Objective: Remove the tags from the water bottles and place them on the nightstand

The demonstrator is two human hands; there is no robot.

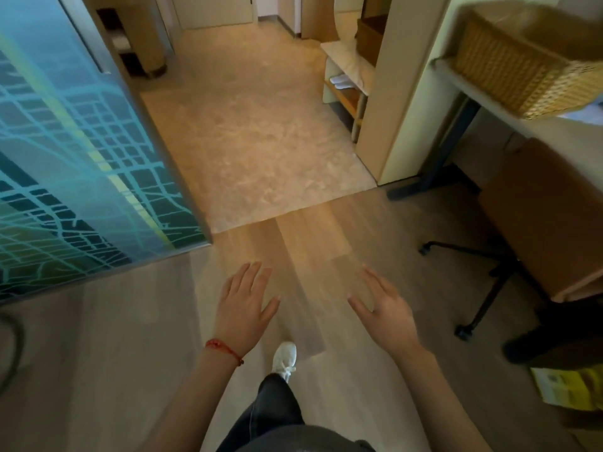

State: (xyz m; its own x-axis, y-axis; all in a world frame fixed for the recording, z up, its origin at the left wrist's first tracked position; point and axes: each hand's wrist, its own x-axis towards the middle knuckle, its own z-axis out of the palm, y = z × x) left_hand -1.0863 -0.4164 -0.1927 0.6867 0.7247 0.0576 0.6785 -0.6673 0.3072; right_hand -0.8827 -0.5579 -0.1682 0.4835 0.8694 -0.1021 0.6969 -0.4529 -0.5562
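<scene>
No water bottle, tag or nightstand shows in the head view. My left hand (246,301), with a red string around its wrist, is stretched out in front of me over the wooden floor, fingers straight and empty. My right hand (383,305) is held out beside it, fingers spread and relaxed, also holding nothing. Below the hands, my leg in dark trousers and a white shoe (285,357) steps forward.
A patterned blue-green glass partition (71,164) stands at the left. A wicker basket (522,60) sits on a desk (470,84) at the right, with a wheeled chair (538,220) below it. A yellow box (567,386) lies at lower right. A tiled hallway (254,135) leads ahead past a low shelf (346,83).
</scene>
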